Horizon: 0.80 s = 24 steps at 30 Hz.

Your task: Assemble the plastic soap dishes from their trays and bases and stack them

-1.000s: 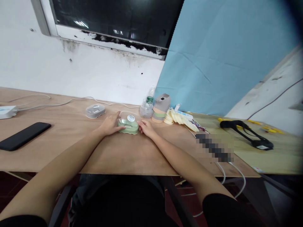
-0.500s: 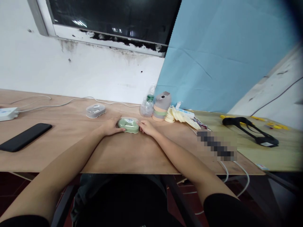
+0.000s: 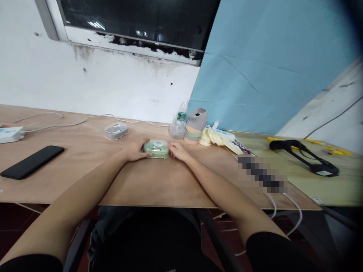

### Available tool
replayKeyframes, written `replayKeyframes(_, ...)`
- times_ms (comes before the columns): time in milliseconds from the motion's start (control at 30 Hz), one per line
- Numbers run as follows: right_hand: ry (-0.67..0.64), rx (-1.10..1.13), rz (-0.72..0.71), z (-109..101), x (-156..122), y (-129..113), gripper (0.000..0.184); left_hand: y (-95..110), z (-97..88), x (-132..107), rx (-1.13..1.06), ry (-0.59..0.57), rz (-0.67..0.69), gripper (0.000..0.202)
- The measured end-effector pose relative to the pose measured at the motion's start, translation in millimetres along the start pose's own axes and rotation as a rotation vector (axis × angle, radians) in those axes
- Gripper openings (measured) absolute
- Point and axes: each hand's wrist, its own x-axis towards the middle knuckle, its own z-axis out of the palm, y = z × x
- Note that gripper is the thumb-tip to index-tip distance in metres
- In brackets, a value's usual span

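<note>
A pale green plastic case [image 3: 156,149] with a round white label on its lid lies flat on the plywood table [image 3: 85,181]. My left hand [image 3: 132,150] presses against its left end. My right hand [image 3: 178,151] rests against its right end, with the fingertips touching it. The case sits between both hands, and its underside is hidden.
Behind the hands stand a grey translucent case [image 3: 116,131], a plastic water bottle [image 3: 177,126] and a stacked grey-and-beige object [image 3: 195,126]. A black phone [image 3: 31,162] lies left. A white power adapter [image 3: 11,134] trails cable. A black strap [image 3: 306,158] lies right.
The green case has tipped down from a tilted pose and now lies flat between my hands. My head view has shifted slightly.
</note>
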Motion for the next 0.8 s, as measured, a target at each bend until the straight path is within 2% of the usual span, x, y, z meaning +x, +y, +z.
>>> replayKeyframes(333, 0.031, -0.099, -0.022, -2, 1, 2, 0.050, -10, 6.2, 2, 0.057, -0.036, 0.008, 0.114)
replayKeyframes(533, 0.035, -0.146, -0.047, -2, 2, 6, 0.051, -12, 6.3, 3, 0.008, -0.019, 0.042, 0.108)
replayKeyframes(667, 0.033, -0.166, -0.064, -2, 2, 8, 0.052, -14, 5.7, 5, 0.004, -0.014, 0.009, 0.102)
replayKeyframes(800, 0.015, -0.175, -0.087, -3, 2, 9, 0.055, -14, 7.4, 4, 0.022, 0.006, 0.042, 0.113)
